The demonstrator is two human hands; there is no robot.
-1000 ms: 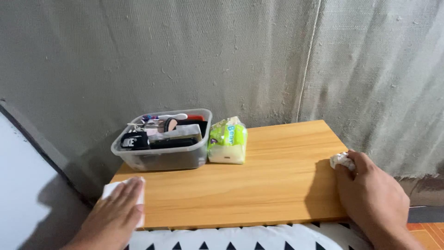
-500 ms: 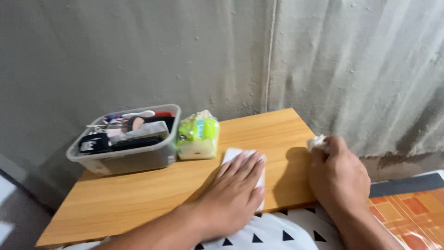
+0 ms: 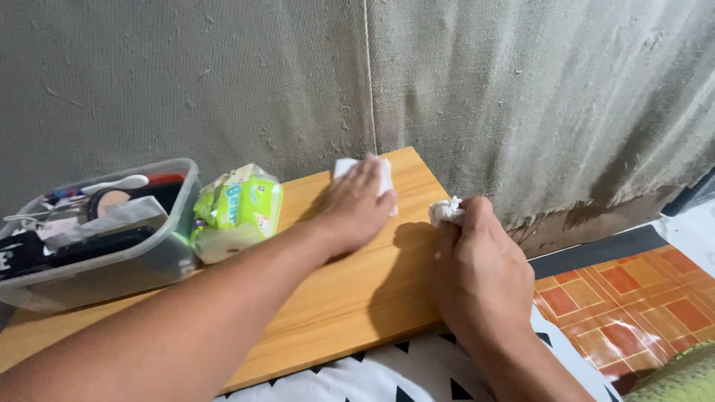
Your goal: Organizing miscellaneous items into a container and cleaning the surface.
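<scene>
Head view: left hand [image 3: 357, 205], flat and pressed on a white tissue [image 3: 350, 167], has swept across the table [image 3: 350, 298] to its far right corner; right hand [image 3: 480, 272] stays clenched on a crumpled tissue [image 3: 445, 211] nearby.

Home: low wooden table [image 3: 357, 298], patterned floor mat [image 3: 633, 290].

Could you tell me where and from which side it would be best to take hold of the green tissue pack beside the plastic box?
Probably take the green tissue pack across its soft middle, coming from above and its right side. It lies tilted, close to the plastic box on its left, while the wooden table on its right is free up to the left hand.
</scene>
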